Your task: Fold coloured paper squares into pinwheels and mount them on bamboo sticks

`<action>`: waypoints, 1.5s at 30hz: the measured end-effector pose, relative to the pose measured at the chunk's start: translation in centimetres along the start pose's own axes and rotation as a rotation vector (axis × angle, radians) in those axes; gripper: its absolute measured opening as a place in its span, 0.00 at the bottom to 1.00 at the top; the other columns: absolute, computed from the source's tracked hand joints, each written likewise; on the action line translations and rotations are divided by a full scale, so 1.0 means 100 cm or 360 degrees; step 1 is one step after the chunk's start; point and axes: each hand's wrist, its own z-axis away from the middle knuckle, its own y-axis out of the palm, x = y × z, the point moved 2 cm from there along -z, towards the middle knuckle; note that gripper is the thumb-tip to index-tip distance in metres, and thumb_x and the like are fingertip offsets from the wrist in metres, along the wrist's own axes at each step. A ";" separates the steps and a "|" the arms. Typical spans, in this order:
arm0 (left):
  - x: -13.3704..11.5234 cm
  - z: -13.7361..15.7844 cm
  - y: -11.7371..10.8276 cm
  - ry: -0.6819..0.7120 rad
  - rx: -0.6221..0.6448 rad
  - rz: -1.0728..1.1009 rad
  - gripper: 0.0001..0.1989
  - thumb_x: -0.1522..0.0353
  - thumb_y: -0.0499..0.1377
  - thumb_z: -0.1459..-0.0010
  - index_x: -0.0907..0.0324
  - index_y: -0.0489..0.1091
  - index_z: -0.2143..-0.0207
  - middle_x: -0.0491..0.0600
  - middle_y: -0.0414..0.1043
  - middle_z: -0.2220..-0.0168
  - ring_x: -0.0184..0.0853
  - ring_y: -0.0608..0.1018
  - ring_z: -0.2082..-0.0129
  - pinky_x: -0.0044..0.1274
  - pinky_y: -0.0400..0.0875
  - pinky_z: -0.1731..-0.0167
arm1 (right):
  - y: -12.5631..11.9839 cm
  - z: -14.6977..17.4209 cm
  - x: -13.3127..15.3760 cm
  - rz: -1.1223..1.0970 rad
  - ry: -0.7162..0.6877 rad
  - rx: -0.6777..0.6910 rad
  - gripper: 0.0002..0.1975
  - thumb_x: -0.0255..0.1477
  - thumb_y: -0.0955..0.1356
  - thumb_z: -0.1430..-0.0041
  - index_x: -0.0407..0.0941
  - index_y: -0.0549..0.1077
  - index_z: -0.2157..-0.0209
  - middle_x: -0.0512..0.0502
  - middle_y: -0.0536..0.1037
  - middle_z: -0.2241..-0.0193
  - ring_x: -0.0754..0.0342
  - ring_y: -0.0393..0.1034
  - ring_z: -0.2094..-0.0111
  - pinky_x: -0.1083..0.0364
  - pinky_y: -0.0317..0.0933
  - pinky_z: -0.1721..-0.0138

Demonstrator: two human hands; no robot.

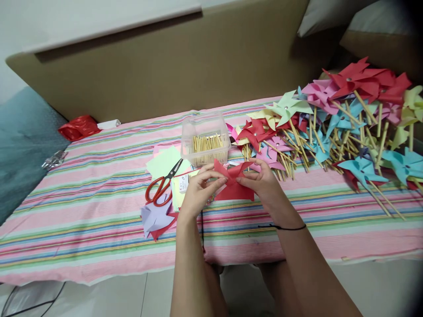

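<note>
The red sheet (234,187) pinched between the left hand (198,189) and right hand (264,182) is thin matt paper, creased at the folds; the striped cover (99,211) is woven cloth, soft and dull; the box (205,138) is clear, slightly cloudy plastic holding pale wooden sticks (206,144); the scissors (164,185) have glossy red handles and grey metal blades; the pinwheels (346,119) are matt coloured paper on bare wooden rods; the red bag (78,127) is shiny plastic film.

I can read no words or numbers anywhere; the small card (183,182) beside my scissors (162,185) carries a red mark and faint print, too blurred to make out.
</note>
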 end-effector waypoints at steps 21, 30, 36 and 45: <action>0.003 -0.004 0.018 -0.0315 -0.0406 0.0258 0.27 0.71 0.73 0.65 0.56 0.66 0.61 0.45 0.72 0.60 0.20 0.68 0.82 0.17 0.60 0.83 | 0.000 0.000 0.000 0.0170 -0.0081 0.0032 0.41 0.33 0.78 0.63 0.50 0.58 0.48 0.57 0.74 0.77 0.52 0.73 0.73 0.53 0.68 0.70; 0.008 -0.006 0.018 -0.0459 -0.0457 0.0726 0.21 0.66 0.73 0.64 0.59 0.68 0.69 0.42 0.74 0.73 0.28 0.77 0.72 0.22 0.71 0.67 | 0.001 -0.001 0.003 0.0056 -0.0190 -0.0142 0.41 0.33 0.79 0.65 0.50 0.60 0.49 0.56 0.75 0.77 0.54 0.73 0.74 0.52 0.68 0.66; 0.011 -0.007 0.018 -0.0270 -0.0423 0.0481 0.10 0.65 0.70 0.56 0.60 0.78 0.71 0.48 0.78 0.66 0.32 0.77 0.64 0.22 0.70 0.60 | 0.003 -0.001 0.002 -0.0001 -0.0215 -0.0247 0.42 0.33 0.79 0.67 0.49 0.61 0.49 0.56 0.74 0.78 0.53 0.72 0.76 0.51 0.68 0.68; 0.008 -0.002 -0.001 -0.0213 -0.0303 0.0440 0.12 0.68 0.65 0.49 0.53 0.75 0.60 0.49 0.74 0.49 0.30 0.78 0.65 0.23 0.71 0.66 | 0.002 0.000 0.008 -0.0146 -0.0172 -0.0254 0.41 0.32 0.79 0.68 0.49 0.61 0.50 0.52 0.78 0.75 0.52 0.75 0.73 0.50 0.70 0.67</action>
